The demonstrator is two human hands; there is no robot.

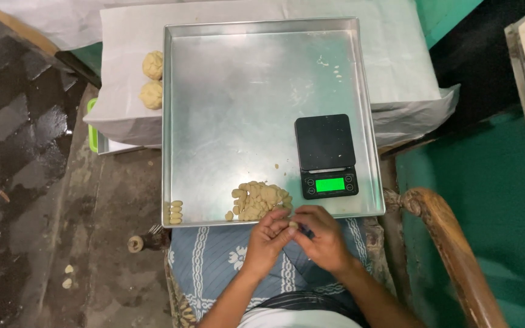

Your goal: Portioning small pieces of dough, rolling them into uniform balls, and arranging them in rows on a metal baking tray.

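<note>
From the head camera, looking down, the person sits with a large square metal tray [238, 109] lying across the lap, and its far side rests on a surface covered with white paper [396, 61]. Both hands are together at the near edge of the tray, just in front of the body. The left hand [267, 240] and the right hand [322, 238] meet with their fingertips, and between them there is a small piece of pale dough [293, 225]. The fingers of both hands are bent and closed around this piece, so each hand is pinching it; the palms themselves hold nothing else that I can see.

Just beyond the hands, on the tray near its front rim, lies a heap of small dough pieces [260, 200], touching one another. At the front left corner of the tray stands a short row of shaped pieces [176, 212], well apart from the heap. A black digital scale [326, 155] with a lit green display sits on the right part of the tray, near the heap but not touching it. Some crumbs lie in the far right part of the tray.

On the white paper, left of the tray, two bigger dough balls [152, 80] rest one beside the other. A wooden armrest [451, 249] curves at the person's right side. The lap is covered with blue patterned cloth [214, 255].
</note>
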